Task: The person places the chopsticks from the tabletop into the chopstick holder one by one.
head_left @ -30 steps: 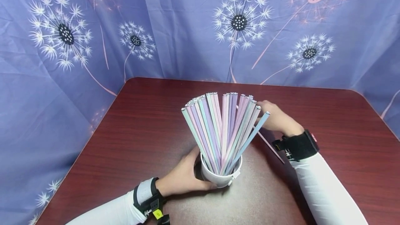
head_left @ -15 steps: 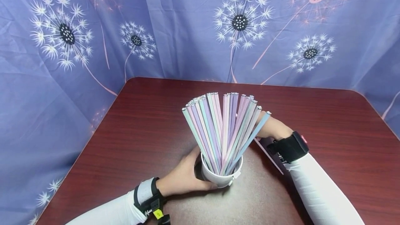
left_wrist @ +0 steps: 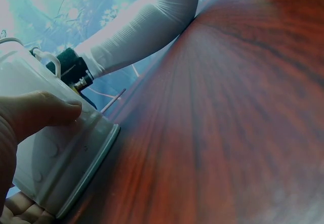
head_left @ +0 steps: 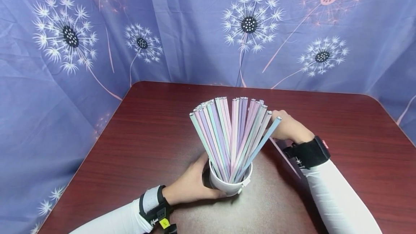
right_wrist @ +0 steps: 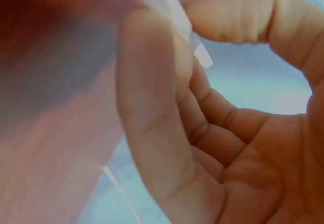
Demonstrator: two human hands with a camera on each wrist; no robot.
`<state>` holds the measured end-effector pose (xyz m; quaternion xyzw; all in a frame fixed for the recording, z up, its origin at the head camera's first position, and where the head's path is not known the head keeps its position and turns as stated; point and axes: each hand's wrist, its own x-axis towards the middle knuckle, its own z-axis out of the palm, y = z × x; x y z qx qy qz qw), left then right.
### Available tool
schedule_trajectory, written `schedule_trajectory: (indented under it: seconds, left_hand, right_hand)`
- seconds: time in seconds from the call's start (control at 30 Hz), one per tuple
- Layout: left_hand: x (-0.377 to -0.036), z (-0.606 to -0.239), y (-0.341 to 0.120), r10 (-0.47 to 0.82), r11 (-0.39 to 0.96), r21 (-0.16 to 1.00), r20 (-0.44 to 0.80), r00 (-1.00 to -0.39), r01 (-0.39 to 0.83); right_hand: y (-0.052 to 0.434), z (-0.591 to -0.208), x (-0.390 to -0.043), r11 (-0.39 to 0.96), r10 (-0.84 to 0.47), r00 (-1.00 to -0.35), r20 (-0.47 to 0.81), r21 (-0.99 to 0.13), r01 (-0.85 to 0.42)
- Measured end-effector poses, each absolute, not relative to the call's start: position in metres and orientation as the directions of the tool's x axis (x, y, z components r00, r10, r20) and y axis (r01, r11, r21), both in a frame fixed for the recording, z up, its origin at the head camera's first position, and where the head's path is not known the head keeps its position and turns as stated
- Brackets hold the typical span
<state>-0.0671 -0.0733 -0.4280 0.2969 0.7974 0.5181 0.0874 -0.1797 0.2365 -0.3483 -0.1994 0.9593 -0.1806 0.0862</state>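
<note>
A white cup [head_left: 229,185] stands on the dark red table [head_left: 146,136], packed with several pastel pencil-like sticks [head_left: 232,133] that fan upward. My left hand [head_left: 191,183] grips the cup from the left side; in the left wrist view the thumb [left_wrist: 40,113] presses on the cup's wall [left_wrist: 55,158]. My right hand [head_left: 289,127] is just right of the fan's top and pinches one thin pink stick [head_left: 287,158], which slants down toward the table. The right wrist view shows the thumb and a finger [right_wrist: 152,92] closed on that stick's end [right_wrist: 172,6].
A blue curtain with dandelion print [head_left: 208,28] closes off the back and sides. The table's rounded far corners and left edge [head_left: 97,143] are in view. The right sleeve [left_wrist: 147,27] and its black wristband [left_wrist: 73,70] appear beyond the cup.
The right hand dipped toward the cup with the pink stick, then rose back to the right of the fan. The left hand and cup stayed put.
</note>
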Motion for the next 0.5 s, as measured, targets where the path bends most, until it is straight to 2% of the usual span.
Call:
schedule_trajectory:
  seconds: [0.17,0.37,0.5]
  left_hand:
    - [-0.067,-0.428,-0.073,0.563,0.283,0.878,0.173,-0.808,0.386]
    - [-0.067,-0.429,-0.073,0.565,0.28,0.88,0.172,-0.807,0.383]
    - [-0.067,-0.429,-0.073,0.566,0.278,0.881,0.171,-0.806,0.382]
  right_hand:
    - [0.243,-0.332,-0.18,0.85,-0.36,-0.931,-0.052,-0.431,-0.305]
    - [0.245,-0.309,-0.171,0.76,-0.281,-0.958,-0.059,-0.623,-0.184]
    - [0.245,-0.294,-0.159,0.718,-0.233,-0.972,0.029,-0.669,-0.192]
